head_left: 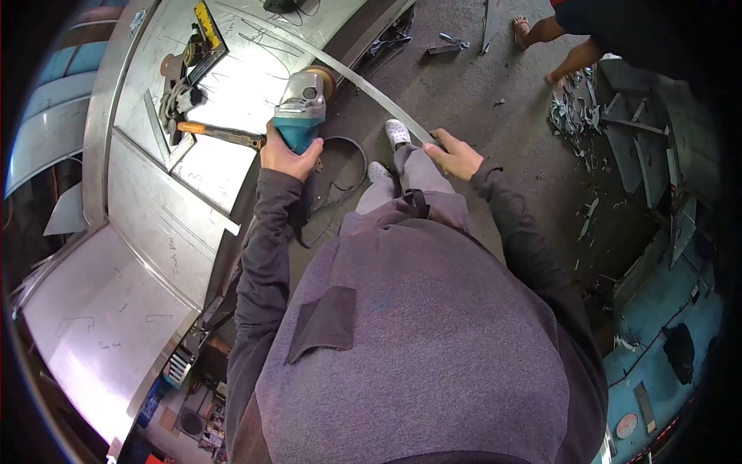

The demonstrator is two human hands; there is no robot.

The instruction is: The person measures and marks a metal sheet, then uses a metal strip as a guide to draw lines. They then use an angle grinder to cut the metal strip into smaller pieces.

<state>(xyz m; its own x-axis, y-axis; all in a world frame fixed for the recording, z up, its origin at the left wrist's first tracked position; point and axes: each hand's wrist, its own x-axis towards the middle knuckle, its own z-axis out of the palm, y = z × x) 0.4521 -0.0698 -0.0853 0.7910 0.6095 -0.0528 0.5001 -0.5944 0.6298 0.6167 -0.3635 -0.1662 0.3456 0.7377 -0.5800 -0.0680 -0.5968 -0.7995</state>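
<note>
My left hand (290, 157) is wrapped round the teal body of an angle grinder (300, 112), whose silver head points away from me at the table's edge. The brownish disc (326, 81) on the grinder sits right beside a long, thin metal strip (371, 91). That strip runs from the metal-topped table out over the floor to my right hand (457, 157), which pinches its near end between thumb and fingers. Close to my left hand lies a hammer (220, 134) with an orange handle.
On the metal table (166, 205) lie a yellow-marked square (207, 27), a coiled cable (178, 100) and flat metal strips. Another person's bare legs (560, 46) stand at the upper right, near a heap of metal scraps (576, 112). A cord loops beneath the grinder.
</note>
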